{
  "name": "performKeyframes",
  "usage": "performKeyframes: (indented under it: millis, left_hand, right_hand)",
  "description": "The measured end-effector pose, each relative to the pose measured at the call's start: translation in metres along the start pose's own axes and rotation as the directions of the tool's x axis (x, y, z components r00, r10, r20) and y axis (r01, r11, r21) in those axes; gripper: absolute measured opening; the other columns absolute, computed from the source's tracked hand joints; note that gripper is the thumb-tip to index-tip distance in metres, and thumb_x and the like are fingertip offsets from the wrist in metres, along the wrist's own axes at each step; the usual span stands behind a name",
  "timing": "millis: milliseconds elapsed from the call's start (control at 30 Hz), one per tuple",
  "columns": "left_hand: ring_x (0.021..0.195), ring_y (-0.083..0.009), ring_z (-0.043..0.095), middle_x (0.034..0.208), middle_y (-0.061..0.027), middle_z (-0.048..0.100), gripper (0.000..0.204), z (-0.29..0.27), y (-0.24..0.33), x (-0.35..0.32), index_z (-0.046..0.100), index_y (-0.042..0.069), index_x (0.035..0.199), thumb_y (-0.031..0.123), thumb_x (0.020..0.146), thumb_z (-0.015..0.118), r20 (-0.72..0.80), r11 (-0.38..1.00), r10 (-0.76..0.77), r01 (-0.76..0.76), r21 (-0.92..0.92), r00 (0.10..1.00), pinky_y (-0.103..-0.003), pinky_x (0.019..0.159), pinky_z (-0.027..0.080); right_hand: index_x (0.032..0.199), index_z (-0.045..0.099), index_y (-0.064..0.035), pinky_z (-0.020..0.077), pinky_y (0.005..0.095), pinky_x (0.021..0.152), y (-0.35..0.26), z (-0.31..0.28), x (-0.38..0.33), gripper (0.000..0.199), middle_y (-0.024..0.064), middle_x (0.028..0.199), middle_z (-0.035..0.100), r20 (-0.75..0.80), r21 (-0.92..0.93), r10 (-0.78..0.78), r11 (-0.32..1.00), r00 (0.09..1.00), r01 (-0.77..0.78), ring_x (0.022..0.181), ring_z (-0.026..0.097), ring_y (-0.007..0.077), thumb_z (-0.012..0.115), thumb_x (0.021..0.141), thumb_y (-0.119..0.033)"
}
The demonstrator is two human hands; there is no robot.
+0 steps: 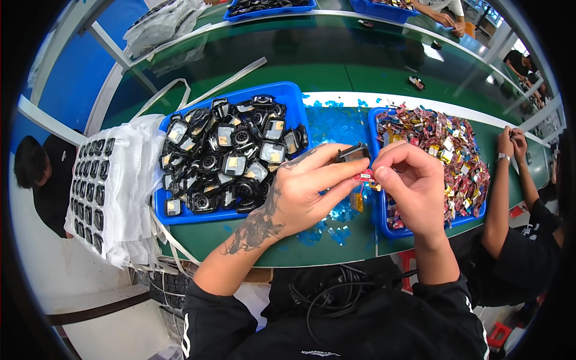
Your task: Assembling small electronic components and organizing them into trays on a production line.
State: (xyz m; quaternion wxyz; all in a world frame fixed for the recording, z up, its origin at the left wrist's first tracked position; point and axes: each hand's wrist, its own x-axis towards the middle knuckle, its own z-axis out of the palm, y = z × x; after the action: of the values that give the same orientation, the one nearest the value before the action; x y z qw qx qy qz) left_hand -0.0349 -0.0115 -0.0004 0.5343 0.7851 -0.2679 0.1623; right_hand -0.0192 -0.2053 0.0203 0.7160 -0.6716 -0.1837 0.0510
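My left hand (306, 189) is closed on a black smartwatch case (353, 153), holding it between thumb and fingers above the table. My right hand (411, 183) pinches a small red part (363, 175) right beside the case; whether the part is joined to the case I cannot tell. To the left, a blue tray (291, 91) is heaped with similar black cases (241, 139), some showing square clear windows. At the right stands a second blue tray (384, 231), full of small red, yellow and silver parts (449, 144).
Scraps of blue film (336, 129) litter the green table (288, 247) between the trays. Stacked white plastic trays (117, 186) holding black cases stand at the left. Beyond runs a green conveyor belt (300, 54) with a few small pieces. Another person's hands (510, 144) are at the right.
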Motion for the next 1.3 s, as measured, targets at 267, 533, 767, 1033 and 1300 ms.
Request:
performKeyframes:
  millis: [267, 533, 767, 1033, 1300]
  left_hand:
    - [0.084, -0.0071, 0.061, 0.094, -0.0055, 0.068, 0.018, 0.010, -0.003, -0.002, 0.067, -0.005, 0.102, 0.006, 0.087, 0.066, 0.136, 0.806, -0.347, 0.369, -0.462, 0.928, -0.022, 0.072, 0.052]
    - [0.089, -0.0084, 0.062, 0.101, -0.0093, 0.067, 0.023, 0.014, -0.005, -0.001, 0.064, -0.006, 0.109, 0.003, 0.088, 0.063, 0.273, 0.582, -0.492, 0.546, -0.603, 0.827, -0.023, 0.079, 0.052]
    - [0.108, -0.0140, 0.059, 0.123, -0.0133, 0.059, 0.042, 0.019, -0.004, -0.002, 0.051, -0.004, 0.130, -0.006, 0.088, 0.057, 0.172, 0.608, -0.394, 0.396, -0.688, 0.903, -0.027, 0.093, 0.048]
    - [0.110, -0.0149, 0.059, 0.123, -0.0125, 0.058, 0.045, 0.024, 0.001, 0.000, 0.050, -0.002, 0.131, -0.009, 0.087, 0.055, 0.093, 0.631, -0.385, 0.336, -0.700, 0.918, -0.027, 0.094, 0.047]
    - [0.107, -0.0193, 0.061, 0.115, -0.0160, 0.059, 0.041, 0.032, -0.001, -0.006, 0.045, 0.002, 0.127, -0.008, 0.088, 0.052, -0.039, 0.763, -0.428, 0.338, -0.551, 0.903, -0.030, 0.090, 0.051]
  right_hand:
    - [0.092, 0.060, 0.0027, 0.0467, 0.0188, 0.065, 0.008, -0.005, -0.006, 0.005, 0.0024, 0.087, 0.058, 0.007, 0.058, 0.039, 0.998, 0.999, -0.040, 0.077, 0.055, 0.0055, 0.061, 0.089, 0.000]
    - [0.108, 0.055, 0.0010, 0.0471, 0.0175, 0.064, 0.003, 0.003, -0.008, 0.030, 0.0026, 0.089, 0.058, -0.072, -0.141, 0.000, 0.990, 0.997, -0.010, 0.081, 0.057, 0.0050, 0.067, 0.081, 0.005]
    - [0.106, 0.052, -0.0015, 0.0425, 0.0154, 0.059, 0.009, 0.006, -0.006, 0.032, 0.0004, 0.083, 0.058, -0.139, -0.197, -0.039, 0.980, 0.989, 0.011, 0.070, 0.053, 0.0018, 0.067, 0.079, 0.006]
    - [0.108, 0.052, -0.0027, 0.0424, 0.0155, 0.056, 0.016, 0.006, -0.005, 0.034, 0.0014, 0.084, 0.058, -0.140, -0.278, -0.101, 0.959, 0.985, 0.059, 0.067, 0.051, 0.0024, 0.067, 0.079, 0.006]
    - [0.116, 0.054, -0.0018, 0.0523, 0.0233, 0.060, 0.018, 0.017, 0.001, 0.040, 0.0085, 0.091, 0.059, -0.103, -0.510, -0.160, 0.856, 0.982, 0.086, 0.074, 0.059, 0.0115, 0.068, 0.078, 0.003]
